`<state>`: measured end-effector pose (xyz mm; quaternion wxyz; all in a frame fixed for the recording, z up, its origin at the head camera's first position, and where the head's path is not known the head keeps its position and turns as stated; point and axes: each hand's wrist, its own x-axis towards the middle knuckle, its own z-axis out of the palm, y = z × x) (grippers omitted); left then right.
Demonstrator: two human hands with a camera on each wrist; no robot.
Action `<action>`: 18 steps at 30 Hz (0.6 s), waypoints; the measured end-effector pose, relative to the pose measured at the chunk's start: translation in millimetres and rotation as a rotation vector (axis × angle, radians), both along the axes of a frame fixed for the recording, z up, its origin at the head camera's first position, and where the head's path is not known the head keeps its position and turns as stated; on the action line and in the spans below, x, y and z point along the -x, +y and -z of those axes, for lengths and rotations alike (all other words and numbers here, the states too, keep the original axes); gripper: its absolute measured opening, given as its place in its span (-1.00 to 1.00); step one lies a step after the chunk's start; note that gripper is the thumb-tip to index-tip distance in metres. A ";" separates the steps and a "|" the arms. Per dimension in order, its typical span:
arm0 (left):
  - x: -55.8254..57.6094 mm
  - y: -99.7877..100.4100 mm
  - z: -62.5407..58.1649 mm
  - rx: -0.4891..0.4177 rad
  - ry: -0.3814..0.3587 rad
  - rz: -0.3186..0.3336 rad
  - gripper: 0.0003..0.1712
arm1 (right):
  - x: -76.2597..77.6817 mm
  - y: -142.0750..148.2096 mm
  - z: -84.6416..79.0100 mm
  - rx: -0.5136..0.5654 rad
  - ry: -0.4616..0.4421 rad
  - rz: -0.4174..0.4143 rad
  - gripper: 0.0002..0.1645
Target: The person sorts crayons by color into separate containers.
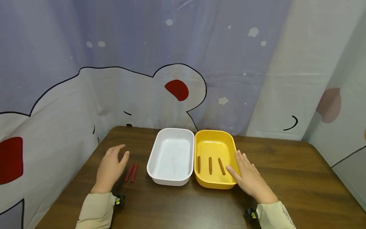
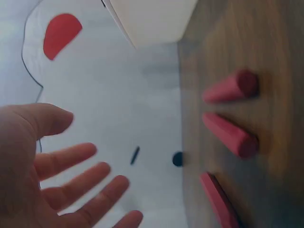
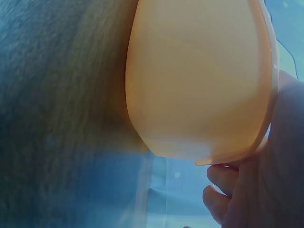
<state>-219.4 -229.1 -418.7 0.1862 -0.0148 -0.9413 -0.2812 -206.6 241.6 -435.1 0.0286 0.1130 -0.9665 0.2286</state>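
Note:
My left hand (image 1: pixel 110 168) hovers over the left of the table, thumb and fingers spread, holding nothing. Just right of it lie two short dark-red sticks (image 1: pixel 131 173); the left wrist view shows a third red stick (image 2: pixel 219 202), which the hand hides in the head view. My right hand (image 1: pixel 248 176) is at the right rim of the yellow tray (image 1: pixel 215 184), fingers straight and thumb reaching over the edge. Inside that tray are three slim brownish sticks (image 1: pixel 210 165), set apart from one another. In the right wrist view, the fingers (image 3: pixel 221 178) show beside the tray's outer wall.
A white tray (image 1: pixel 171 183) stands against the yellow tray's left side, with no sticks in it. Both sit on a dark wooden table (image 1: pixel 183 210). Patterned cloth (image 1: pixel 137 98) hangs behind the table and along its sides.

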 end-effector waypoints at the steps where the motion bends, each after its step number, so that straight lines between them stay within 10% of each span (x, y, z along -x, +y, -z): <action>1: 0.2 -3.5 0.8 -0.002 -0.037 -0.012 -0.44 | 0.1 0.1 -0.1 0.001 0.000 -0.001 0.01; 8: 4.9 -21.5 9.7 -0.004 -0.294 -0.046 -0.40 | -0.8 0.0 -1.0 0.002 0.001 -0.007 0.00; 18: 8.2 -27.9 17.0 -0.005 -0.410 -0.071 -0.46 | -0.7 -0.5 -0.6 0.004 0.019 -0.012 -0.02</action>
